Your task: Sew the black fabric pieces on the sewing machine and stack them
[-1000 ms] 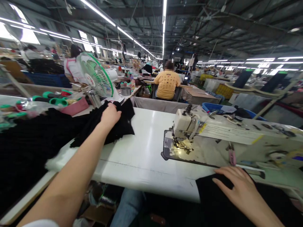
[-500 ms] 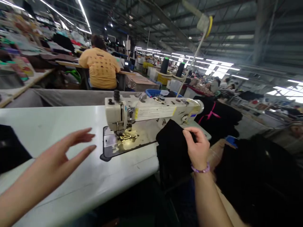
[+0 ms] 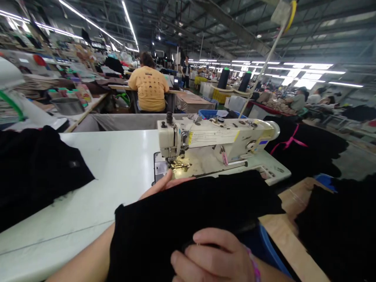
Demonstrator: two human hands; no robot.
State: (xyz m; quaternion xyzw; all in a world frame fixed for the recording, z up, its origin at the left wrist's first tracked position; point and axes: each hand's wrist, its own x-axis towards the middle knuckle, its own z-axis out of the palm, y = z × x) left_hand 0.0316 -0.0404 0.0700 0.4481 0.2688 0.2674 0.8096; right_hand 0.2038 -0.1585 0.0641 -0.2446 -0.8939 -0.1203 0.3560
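Note:
A piece of black fabric [image 3: 194, 207] stretches across the front of the sewing machine [image 3: 211, 137]. My left hand [image 3: 157, 187] is partly behind it, near the needle area, with the cloth covering the wrist and much of the fingers. Its thumb and visible fingers are stretched out and look open. Low in front, my right hand [image 3: 214, 256], with a beaded bracelet on the wrist, has its fingers curled closed on the same fabric. Under the machine arm stands a small pink-handled tool [image 3: 224, 156].
Another black garment piece [image 3: 38, 172] lies on the left of the white table [image 3: 126, 156]. To the right are a bundle tied with pink ribbon [image 3: 289, 141] and more black fabric [image 3: 340, 223]. A person in a yellow shirt [image 3: 149, 88] sits ahead, facing away.
My right hand has brought the black fabric from the machine's right side leftward and nearer to me. My left hand has moved right, behind the fabric. The view has turned left.

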